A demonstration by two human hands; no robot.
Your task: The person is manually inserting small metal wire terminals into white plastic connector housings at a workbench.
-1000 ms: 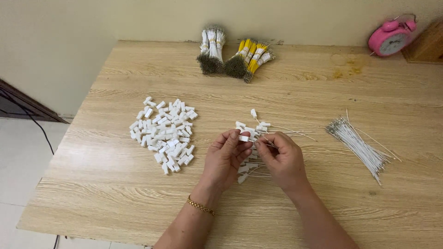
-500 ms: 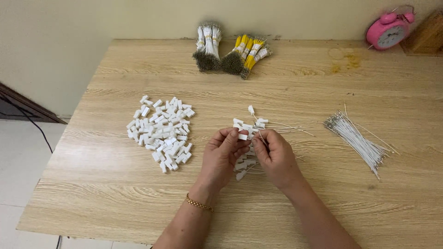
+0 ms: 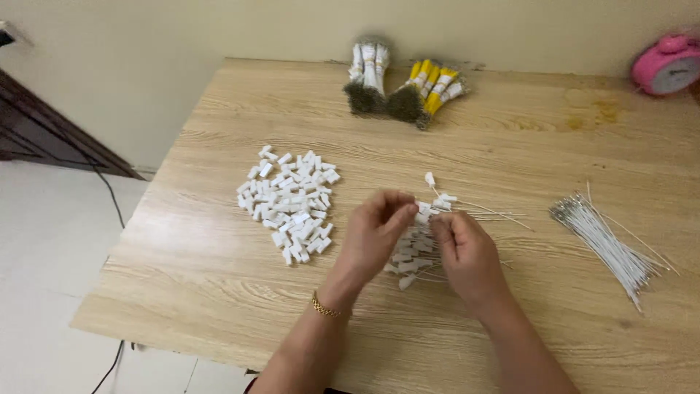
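Hands met over the middle of the wooden bench (image 3: 219, 292) in the head view, both forearms reaching in from the bottom edge and angled toward each other. The left hand (image 3: 375, 237), with a gold bracelet (image 3: 324, 308) at the wrist, was raised off the surface with its back to the camera, thumb and forefinger pinched together on a small white plastic piece (image 3: 422, 211). The right hand (image 3: 467, 255) sat just beside it, knuckles up, its fingers curled inward and closed toward the same piece; whether they actually gripped it or a thin wire could not be told, since the fingertips were turned away. The held piece was above a small scattered heap of finished white pieces with wires (image 3: 412, 255), which lay on the bench directly under and between the hands.

To the left, near but apart, lay a larger pile of loose white plastic pieces (image 3: 289, 204). To the right, well apart, a fanned bundle of thin white wires (image 3: 605, 241) rested diagonally. At the far edge lay two dark-tipped bundles, one banded white (image 3: 367, 73), one banded yellow (image 3: 426, 87). A pink alarm clock (image 3: 667, 66) stood in the far right corner.
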